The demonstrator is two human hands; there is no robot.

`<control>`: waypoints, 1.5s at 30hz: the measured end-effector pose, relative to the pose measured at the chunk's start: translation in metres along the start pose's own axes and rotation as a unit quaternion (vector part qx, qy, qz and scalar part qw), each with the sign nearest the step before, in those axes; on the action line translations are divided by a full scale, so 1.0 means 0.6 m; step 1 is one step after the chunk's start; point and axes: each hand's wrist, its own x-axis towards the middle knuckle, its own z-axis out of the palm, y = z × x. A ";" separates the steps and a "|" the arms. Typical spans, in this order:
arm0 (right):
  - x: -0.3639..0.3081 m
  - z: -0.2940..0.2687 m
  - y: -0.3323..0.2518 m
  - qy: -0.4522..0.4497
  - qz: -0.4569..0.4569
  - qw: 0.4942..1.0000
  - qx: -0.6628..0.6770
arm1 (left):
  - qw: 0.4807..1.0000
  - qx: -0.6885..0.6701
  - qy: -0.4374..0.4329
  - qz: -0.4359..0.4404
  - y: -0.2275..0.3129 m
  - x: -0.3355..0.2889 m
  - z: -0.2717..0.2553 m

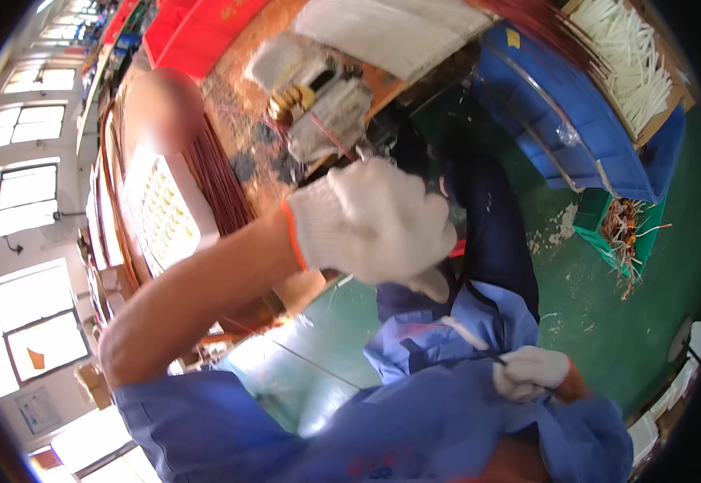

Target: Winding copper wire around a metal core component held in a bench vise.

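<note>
My left hand, in a white knit glove with an orange cuff edge, is raised in the middle, its fingers curled. A thin reddish wire runs from the workbench fixture with brass-coloured round parts toward the back of this hand. What the fingers hold, if anything, is hidden. At the lower right, my right hand, also gloved, is closed close to my blue shirt. From its fingers sticks a slim white piece with a dark end, lying over the blue cloth on my lap.
Red bins and a bundle of brown-red wires lie by the worn workbench. To the right stand a blue bin, a carton of white tubes and a green bin of copper-coloured scraps. Debris dots the green floor.
</note>
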 end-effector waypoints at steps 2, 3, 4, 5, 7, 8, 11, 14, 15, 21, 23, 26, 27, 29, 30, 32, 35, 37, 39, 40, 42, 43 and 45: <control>-0.057 -0.014 0.046 0.174 0.023 0.975 0.135 | 0.999 0.042 0.012 0.005 -0.005 0.036 0.033; -0.048 -0.025 0.055 0.163 0.016 0.977 0.133 | 0.996 0.086 0.036 0.008 -0.011 0.057 0.035; -0.032 -0.034 0.041 0.255 -0.048 0.961 0.091 | 0.993 0.093 0.064 0.018 -0.044 0.083 0.033; -0.018 -0.035 0.026 0.343 -0.105 0.932 0.052 | 0.983 0.163 0.076 0.025 -0.069 0.104 0.004; 0.016 -0.049 -0.028 0.265 -0.123 0.955 0.060 | 0.976 0.133 0.164 -0.055 -0.137 0.129 -0.027; 0.033 -0.034 -0.070 0.216 -0.129 0.967 0.040 | 0.976 0.145 0.086 -0.137 -0.178 0.102 -0.071; 0.104 0.028 -0.173 0.065 -0.166 0.984 0.008 | 0.768 -0.178 0.404 -0.463 -0.280 0.061 -0.103; 0.202 0.079 -0.257 -0.024 -0.230 0.972 0.050 | 0.546 -0.372 0.485 -0.572 -0.286 -0.001 -0.099; 0.233 0.106 -0.283 -0.027 -0.235 0.966 0.108 | 0.490 -0.404 0.517 -0.574 -0.287 -0.032 -0.086; 0.330 0.122 -0.342 -0.096 -0.289 0.933 0.193 | 0.420 -0.435 0.530 -0.595 -0.267 -0.089 -0.037; 0.294 0.114 -0.319 -0.023 -0.263 0.952 0.157 | 0.503 -0.485 0.424 -0.577 -0.252 -0.087 -0.053; 0.285 0.074 -0.219 -0.273 -0.121 0.895 0.331 | 0.792 -0.143 0.292 -0.517 -0.224 -0.095 -0.072; 0.279 0.052 -0.170 -0.459 -0.054 0.781 0.420 | 0.876 0.157 0.155 -0.430 -0.202 -0.115 -0.081; 0.186 0.035 -0.080 -0.334 -0.061 0.870 0.358 | 0.940 0.262 0.165 -0.144 -0.121 -0.015 -0.080; 0.132 0.030 -0.043 -0.217 -0.060 0.936 0.270 | 0.974 0.185 -0.015 -0.130 -0.069 0.027 -0.081; 0.039 -0.016 -0.011 -0.050 -0.007 0.988 0.148 | 0.968 0.065 -0.205 -0.126 0.002 0.047 -0.052; -0.015 -0.044 0.040 0.168 0.014 0.982 0.090 | 0.949 0.017 -0.260 -0.174 -0.010 0.112 0.002; -0.012 -0.030 0.014 0.196 -0.032 0.972 0.127 | 0.967 0.021 -0.109 -0.228 -0.086 0.161 -0.007; 0.020 -0.040 -0.029 0.152 -0.106 0.976 0.117 | 0.948 0.041 0.087 -0.303 -0.199 0.145 -0.034; 0.042 -0.023 -0.070 0.123 -0.128 0.980 0.094 | 0.875 -0.046 0.219 -0.429 -0.253 0.125 -0.047; 0.098 0.007 -0.152 0.018 -0.155 0.986 0.060 | 0.828 -0.035 0.312 -0.464 -0.317 0.040 -0.069; 0.133 0.023 -0.188 -0.015 -0.177 0.982 0.056 | 0.601 -0.265 0.401 -0.638 -0.318 0.025 -0.084; 0.213 0.062 -0.257 -0.080 -0.166 0.971 0.154 | 0.509 -0.341 0.480 -0.627 -0.313 -0.034 -0.082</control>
